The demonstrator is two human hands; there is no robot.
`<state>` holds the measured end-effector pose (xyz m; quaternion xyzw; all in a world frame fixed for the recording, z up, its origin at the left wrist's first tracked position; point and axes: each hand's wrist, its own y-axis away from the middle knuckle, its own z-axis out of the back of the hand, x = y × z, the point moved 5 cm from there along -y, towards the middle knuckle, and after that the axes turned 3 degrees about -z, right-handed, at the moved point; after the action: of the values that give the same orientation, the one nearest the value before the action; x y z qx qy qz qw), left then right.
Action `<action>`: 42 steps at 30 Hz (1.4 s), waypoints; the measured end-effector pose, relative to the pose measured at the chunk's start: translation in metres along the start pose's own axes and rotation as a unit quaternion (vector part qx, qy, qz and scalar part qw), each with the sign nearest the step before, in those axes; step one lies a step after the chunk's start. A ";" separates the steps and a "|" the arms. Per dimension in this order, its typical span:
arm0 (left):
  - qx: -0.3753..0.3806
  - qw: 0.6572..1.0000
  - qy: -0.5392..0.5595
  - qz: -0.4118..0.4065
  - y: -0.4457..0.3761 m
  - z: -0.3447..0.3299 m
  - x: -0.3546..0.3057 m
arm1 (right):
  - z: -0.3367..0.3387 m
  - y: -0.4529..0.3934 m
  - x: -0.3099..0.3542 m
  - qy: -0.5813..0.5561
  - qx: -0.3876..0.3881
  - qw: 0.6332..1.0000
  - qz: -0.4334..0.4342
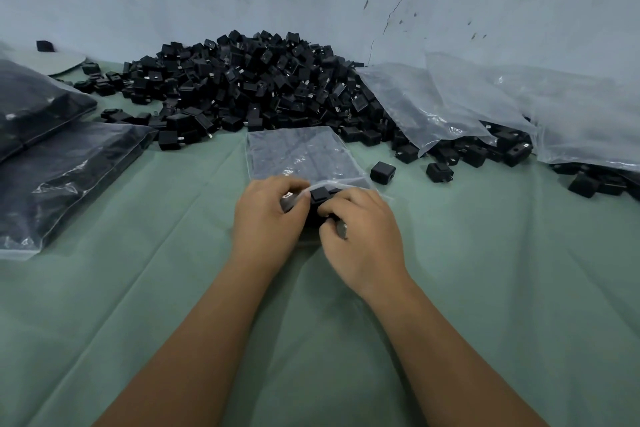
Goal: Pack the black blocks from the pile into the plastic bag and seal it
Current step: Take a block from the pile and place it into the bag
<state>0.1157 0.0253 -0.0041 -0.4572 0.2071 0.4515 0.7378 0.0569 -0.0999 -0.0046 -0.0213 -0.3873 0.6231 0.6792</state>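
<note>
Head view: green cloth-covered table (pixel 485 288) against a pale wall; heap of small black plastic blocks (pixel 242 87) at the back; clear plastic bag (pixel 301 156), part-filled, lies flat before it; left hand (pixel 266 218) pinches the bag's mouth; right hand (pixel 360 236) grips a black block (pixel 318 196) at the opening.

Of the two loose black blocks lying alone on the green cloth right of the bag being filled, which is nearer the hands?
The cube-shaped black plastic block just beside the clear plastic bag; the other loose block lies farther right.
</note>
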 end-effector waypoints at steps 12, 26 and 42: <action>-0.039 0.999 -0.021 -0.015 -0.001 0.001 0.002 | 0.000 -0.004 -0.001 0.000 -0.019 1.000 0.021; -0.109 0.977 -0.030 -0.182 0.009 0.020 -0.017 | -0.003 0.002 0.019 0.037 0.101 0.991 0.082; -0.135 0.968 0.014 -0.210 0.007 0.014 -0.019 | -0.096 -0.115 0.018 0.152 0.282 0.947 -0.013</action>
<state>0.0987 0.0298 0.0129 -0.5923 0.0538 0.3041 0.7442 0.2040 -0.0663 -0.0041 0.0819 -0.0877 0.6873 0.7164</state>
